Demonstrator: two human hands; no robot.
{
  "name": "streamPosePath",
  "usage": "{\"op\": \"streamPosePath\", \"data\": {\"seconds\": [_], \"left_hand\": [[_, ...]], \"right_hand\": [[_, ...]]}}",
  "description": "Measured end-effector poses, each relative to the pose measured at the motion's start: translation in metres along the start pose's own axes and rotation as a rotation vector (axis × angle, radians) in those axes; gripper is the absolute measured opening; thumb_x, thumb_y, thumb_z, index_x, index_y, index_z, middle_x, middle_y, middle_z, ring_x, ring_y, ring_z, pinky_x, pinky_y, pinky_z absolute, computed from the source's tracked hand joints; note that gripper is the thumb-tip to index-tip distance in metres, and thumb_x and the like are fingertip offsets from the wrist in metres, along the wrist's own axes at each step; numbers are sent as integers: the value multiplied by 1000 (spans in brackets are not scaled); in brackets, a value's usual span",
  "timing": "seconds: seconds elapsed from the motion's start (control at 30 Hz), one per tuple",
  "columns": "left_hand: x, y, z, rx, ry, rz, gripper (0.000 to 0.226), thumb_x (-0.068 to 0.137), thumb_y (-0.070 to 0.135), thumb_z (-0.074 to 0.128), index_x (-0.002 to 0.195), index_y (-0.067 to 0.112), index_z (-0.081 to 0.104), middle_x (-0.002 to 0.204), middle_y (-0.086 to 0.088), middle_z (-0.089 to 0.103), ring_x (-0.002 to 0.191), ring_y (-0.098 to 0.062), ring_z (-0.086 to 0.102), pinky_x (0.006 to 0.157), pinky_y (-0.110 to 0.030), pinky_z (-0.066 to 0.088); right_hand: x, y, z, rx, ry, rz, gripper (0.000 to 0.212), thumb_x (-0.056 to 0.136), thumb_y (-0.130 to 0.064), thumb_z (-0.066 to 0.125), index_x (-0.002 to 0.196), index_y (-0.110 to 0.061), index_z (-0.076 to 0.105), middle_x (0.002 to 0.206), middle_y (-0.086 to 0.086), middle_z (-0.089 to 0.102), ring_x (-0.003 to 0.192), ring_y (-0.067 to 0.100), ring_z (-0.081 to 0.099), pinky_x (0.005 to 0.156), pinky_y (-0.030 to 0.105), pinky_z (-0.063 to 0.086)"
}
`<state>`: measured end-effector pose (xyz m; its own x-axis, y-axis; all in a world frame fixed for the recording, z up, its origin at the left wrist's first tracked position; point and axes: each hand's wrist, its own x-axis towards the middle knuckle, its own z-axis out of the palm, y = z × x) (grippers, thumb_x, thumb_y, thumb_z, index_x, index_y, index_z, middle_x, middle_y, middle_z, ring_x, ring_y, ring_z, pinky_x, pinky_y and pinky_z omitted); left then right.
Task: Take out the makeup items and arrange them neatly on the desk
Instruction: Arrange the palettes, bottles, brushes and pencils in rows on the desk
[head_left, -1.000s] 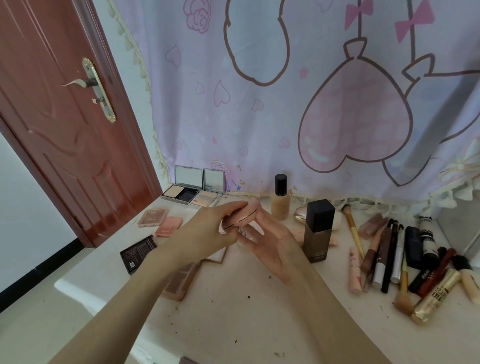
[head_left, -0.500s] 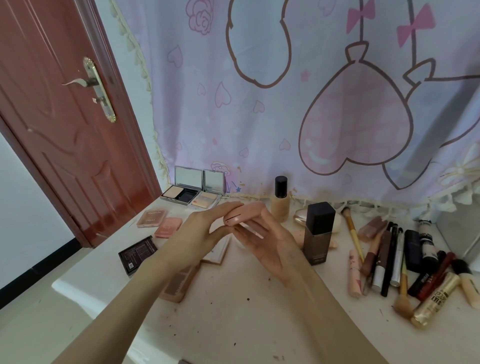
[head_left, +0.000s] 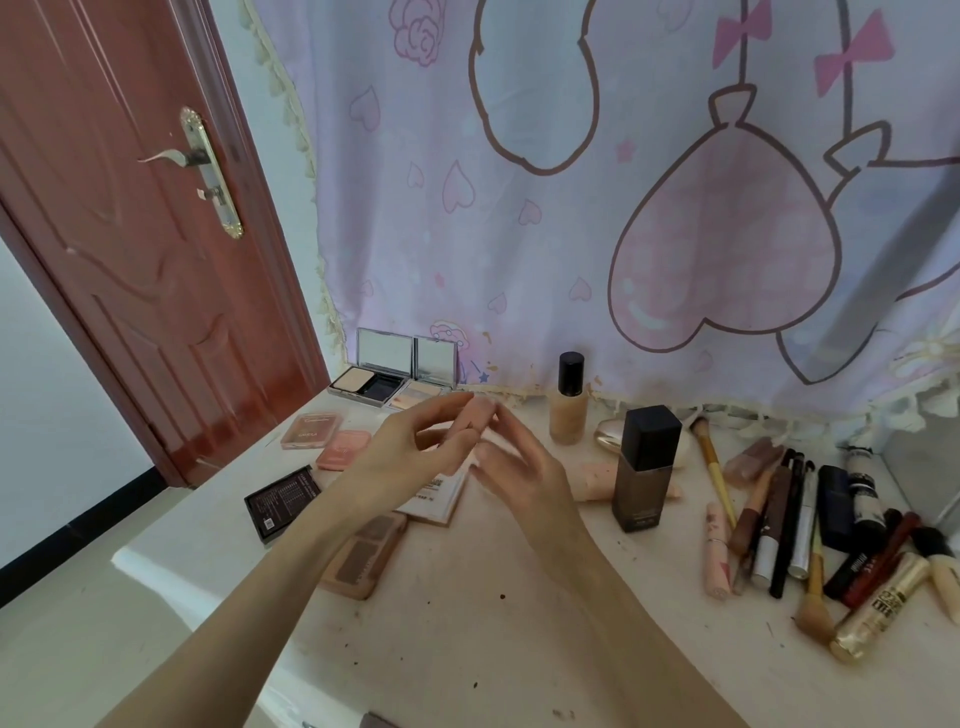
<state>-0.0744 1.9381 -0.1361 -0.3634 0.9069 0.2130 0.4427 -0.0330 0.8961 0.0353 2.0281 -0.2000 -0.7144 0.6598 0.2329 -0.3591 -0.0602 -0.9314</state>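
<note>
My left hand (head_left: 410, 457) pinches a small pink compact (head_left: 475, 418) above the middle of the desk (head_left: 467, 634). My right hand (head_left: 524, 473) is just right of it, fingers spread, fingertips beside the compact. Two open mirrored palettes (head_left: 384, 371) stand at the back left. Two pink blush cases (head_left: 327, 439), a black palette (head_left: 283, 501), a white card case (head_left: 436, 493) and a brown eyeshadow palette (head_left: 363, 556) lie below and left of my hands. A beige foundation bottle (head_left: 569, 410) and a dark bottle (head_left: 647, 467) stand upright to the right.
Several brushes, pencils and tubes (head_left: 779, 525) lie side by side at the right, with a gold tube (head_left: 878, 608) nearest me. A pink cartoon curtain (head_left: 623, 182) hangs behind the desk. A red-brown door (head_left: 130, 234) is at the left, beyond the desk's edge.
The compact has turned in my fingers from a flat, edge-on pose to a more upright one. My right hand's fingers have spread and slipped off it, and both hands rose slightly.
</note>
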Motion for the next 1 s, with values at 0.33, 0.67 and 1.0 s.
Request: {"op": "streamPosePath", "data": {"seconds": [0.33,0.67,1.0], "left_hand": [[-2,-3,-4,147,-157,158,56,83,4,65,125,34,46,136,20,42,126,9,37,102,-11,32],[4,-15,-7,471,-148,286,58,89,4,57,134,30,30,117,37,42,102,34,36,84,6,28],[15,-18,-8,569,-104,320,52,92,1,50,134,27,36,111,22,59,98,16,51,80,-1,36]], "right_hand": [[3,-6,-9,665,-171,332,50,82,-42,66,123,-14,60,121,20,61,112,32,59,89,36,51],[1,-3,3,760,18,283,50,86,-26,60,130,-6,50,122,24,58,115,33,57,87,37,52],[3,5,0,904,58,335,53,72,-24,74,118,-4,56,99,23,68,95,34,66,81,41,54]]}}
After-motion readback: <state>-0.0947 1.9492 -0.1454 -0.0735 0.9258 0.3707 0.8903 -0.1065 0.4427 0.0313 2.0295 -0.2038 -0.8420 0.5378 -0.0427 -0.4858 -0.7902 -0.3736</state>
